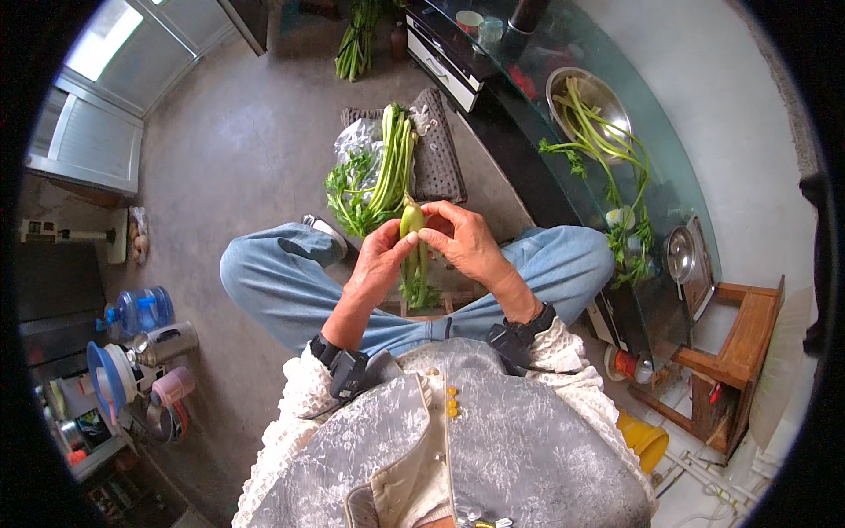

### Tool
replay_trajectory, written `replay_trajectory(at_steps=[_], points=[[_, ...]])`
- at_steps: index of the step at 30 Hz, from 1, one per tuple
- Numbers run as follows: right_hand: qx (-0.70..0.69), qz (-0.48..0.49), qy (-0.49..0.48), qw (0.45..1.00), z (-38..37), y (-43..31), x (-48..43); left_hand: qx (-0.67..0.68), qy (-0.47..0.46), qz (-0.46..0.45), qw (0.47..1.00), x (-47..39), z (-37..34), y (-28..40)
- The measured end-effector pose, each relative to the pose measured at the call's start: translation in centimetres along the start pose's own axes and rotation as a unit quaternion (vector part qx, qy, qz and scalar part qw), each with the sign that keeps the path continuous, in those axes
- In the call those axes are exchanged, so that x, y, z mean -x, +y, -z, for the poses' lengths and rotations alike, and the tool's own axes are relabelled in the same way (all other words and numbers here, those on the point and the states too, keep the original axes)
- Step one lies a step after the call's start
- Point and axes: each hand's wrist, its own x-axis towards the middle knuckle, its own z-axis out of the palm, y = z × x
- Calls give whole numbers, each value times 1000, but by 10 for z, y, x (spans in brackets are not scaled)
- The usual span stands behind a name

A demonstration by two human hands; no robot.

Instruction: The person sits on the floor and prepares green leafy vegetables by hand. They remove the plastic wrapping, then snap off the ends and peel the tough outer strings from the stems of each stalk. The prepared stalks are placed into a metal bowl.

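Between my knees, my left hand (pixel 379 255) and my right hand (pixel 470 243) grip a small celery plant (pixel 412 221) from either side. Its pale base points away from me, while the stalks and leaves hang down towards my lap. Both thumbs press on the stalks just below the base. Beyond my hands, a larger bunch of celery (pixel 394 155) lies with its leaves to the left. Under that bunch are a crumpled clear plastic bag (pixel 360 138) and a dark dotted mat or cushion (pixel 441 148).
On the glass-topped cabinet (pixel 528 86) to the right, a steel bowl (pixel 620 125) holds celery stalks whose leaves hang over its rim. More celery (pixel 355 49) lies at the far end. A wooden stool (pixel 746 330) stands right; a blue water jug (pixel 145 309) lies left.
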Motion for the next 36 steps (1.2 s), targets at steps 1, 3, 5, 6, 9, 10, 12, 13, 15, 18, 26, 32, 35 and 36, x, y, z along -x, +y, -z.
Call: replay_trajectory(at_steps=[1, 3, 5, 6, 9, 10, 12, 13, 15, 18, 26, 32, 35, 36], points=[[-31, 8, -16, 999, 1, 3, 0, 35, 5, 14, 999, 0, 1, -1], [-65, -64, -29, 995, 4, 10, -4, 168, -36, 36, 984, -1, 3, -3], [-107, -139, -38, 984, 8, 17, -8, 227, -25, 60, 972, -5, 8, -2], [-40, -59, 6, 997, 5, 20, -9, 249, -63, 69, 964, -7, 12, -1], [-97, -8, -4, 995, 0, 27, -10, 312, -167, 90, 931, -9, 16, -2], [-222, -81, -90, 967, 2, 28, -10, 323, -174, 104, 925, -9, 14, -4], [-203, -91, -51, 973, 0, 30, -10, 303, -135, 150, 931, -10, 10, -8], [-195, -94, -31, 976, 0, 30, -10, 286, -106, 141, 942, -10, 7, -9], [-142, -86, 12, 986, 1, 30, -11, 270, -87, 105, 953, -12, 4, -11], [-81, -93, 40, 992, 2, 29, -13, 72, -62, 52, 994, -14, 3, -13], [12, -59, -51, 997, 22, 29, -12, 51, -79, 121, 988, -12, 25, 0], [269, -6, 91, 959, 71, 31, -20, 14, -5, 136, 991, 2, 75, 42], [-247, -131, 146, 949, 91, 35, -24, 114, 36, 66, 991, -3, 83, 40], [-339, -116, 154, 921, 92, 37, -26, 138, 48, 48, 988, -7, 84, 36]])
